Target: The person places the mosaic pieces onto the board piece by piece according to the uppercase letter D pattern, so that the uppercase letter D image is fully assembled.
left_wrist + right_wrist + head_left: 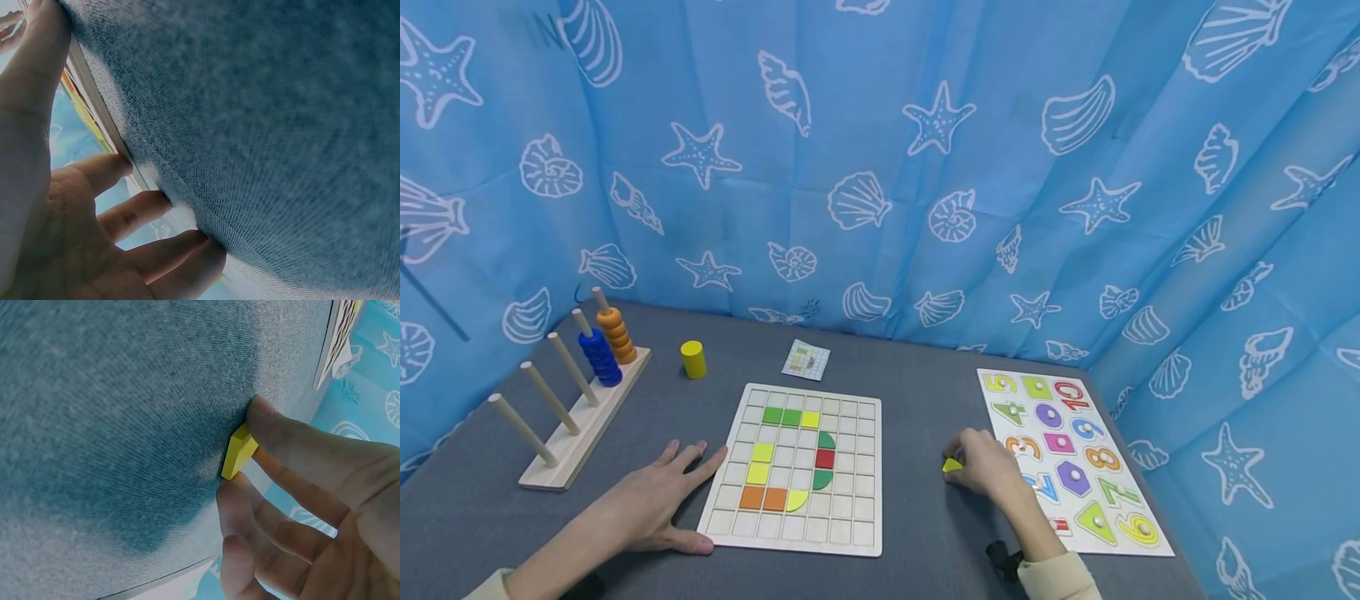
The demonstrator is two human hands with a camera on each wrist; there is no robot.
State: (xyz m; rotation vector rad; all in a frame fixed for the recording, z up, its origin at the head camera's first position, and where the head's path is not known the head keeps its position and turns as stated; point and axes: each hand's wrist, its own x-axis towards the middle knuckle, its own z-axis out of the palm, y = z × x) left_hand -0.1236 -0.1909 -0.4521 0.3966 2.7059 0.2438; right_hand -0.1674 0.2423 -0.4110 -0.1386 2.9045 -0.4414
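Note:
Between thumb and fingers my right hand (987, 468) pinches a small yellow block (240, 450), low over the grey cloth to the right of the grid board. With fingers spread, my left hand (651, 500) rests on the table, its thumb and index fingertip at the left edge of the wooden grid board (850, 543). On the board lie green squares (782, 416), yellow squares (760, 462), orange squares (763, 498), a red square (824, 459), green quarter-rounds (823, 479) and a yellow quarter-round (797, 500), set roughly in a ring.
Behind the board lies a small pattern card (806, 360). A yellow cylinder (693, 360) stands at the back left, beside a peg stand (561, 467) with blue rings (599, 357) and orange rings (617, 335). A number puzzle board (1022, 392) lies at the right, under the right forearm. A blue curtain (880, 150) hangs behind.

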